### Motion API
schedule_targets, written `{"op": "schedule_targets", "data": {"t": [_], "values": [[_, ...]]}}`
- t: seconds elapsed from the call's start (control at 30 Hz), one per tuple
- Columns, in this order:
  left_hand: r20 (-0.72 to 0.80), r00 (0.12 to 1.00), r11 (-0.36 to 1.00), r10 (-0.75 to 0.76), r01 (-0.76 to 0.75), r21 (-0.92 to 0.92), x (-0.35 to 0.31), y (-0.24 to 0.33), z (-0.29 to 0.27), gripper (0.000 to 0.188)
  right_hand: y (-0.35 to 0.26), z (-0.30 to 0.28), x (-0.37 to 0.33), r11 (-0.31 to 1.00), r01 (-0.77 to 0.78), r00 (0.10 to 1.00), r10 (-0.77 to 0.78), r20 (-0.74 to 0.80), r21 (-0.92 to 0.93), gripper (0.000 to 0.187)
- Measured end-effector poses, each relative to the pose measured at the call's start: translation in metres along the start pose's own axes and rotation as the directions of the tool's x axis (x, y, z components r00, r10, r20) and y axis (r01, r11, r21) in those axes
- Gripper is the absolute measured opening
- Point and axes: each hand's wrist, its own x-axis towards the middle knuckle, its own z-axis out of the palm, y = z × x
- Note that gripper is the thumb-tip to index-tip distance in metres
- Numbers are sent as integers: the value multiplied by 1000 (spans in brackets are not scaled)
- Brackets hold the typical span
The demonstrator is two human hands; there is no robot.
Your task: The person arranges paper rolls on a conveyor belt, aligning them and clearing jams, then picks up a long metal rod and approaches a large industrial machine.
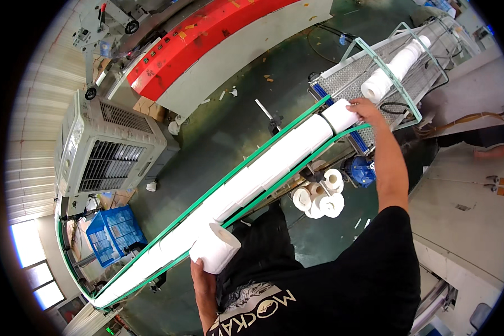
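My left hand (202, 275) grips a white paper roll (215, 248) from below. That roll is tilted beside the near rail of the conveyor, its round end and core hole facing right. At the upper right my right hand (365, 110) has its fingers closed on the end of another white roll (338, 116), which lies between the green rails with a small gap before the row. A long row of white rolls (288, 147) fills the narrow conveyor (242, 165), end to end. Past my right hand, more rolls (396, 68) lie in line on a metal mesh conveyor (344, 74).
Several paper rolls (315, 204) stand on the floor below the conveyor, near a blue motor (362, 171). A blue crate (113, 232) and a grey air cooler (115, 147) are on the left. A red-topped machine (168, 61) runs along the back. Another person's arm (494, 153) shows at right.
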Motion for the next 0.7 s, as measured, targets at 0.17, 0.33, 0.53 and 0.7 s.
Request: {"op": "schedule_targets", "data": {"t": [0.17, 0.33, 0.53, 0.7], "values": [[9, 1000, 1000, -5, 4, 22, 4, -3, -8, 88, 9, 50, -7, 787, 229, 690, -546, -475, -572, 37], [4, 1000, 1000, -29, 29, -3, 6, -9, -13, 90, 4, 115, -84, 916, 346, 841, -208, -499, 203, 16], [139, 989, 998, -58, 58, 3, 21, -4, -11, 92, 6, 272, -223, 854, 150, 983, -183, 19, 499, 26], [256, 963, 997, -81, 80, 18, 34, -8, -13, 91, -3, 363, -305, 875, 76, 877, -286, 385, 478, 28]]}}
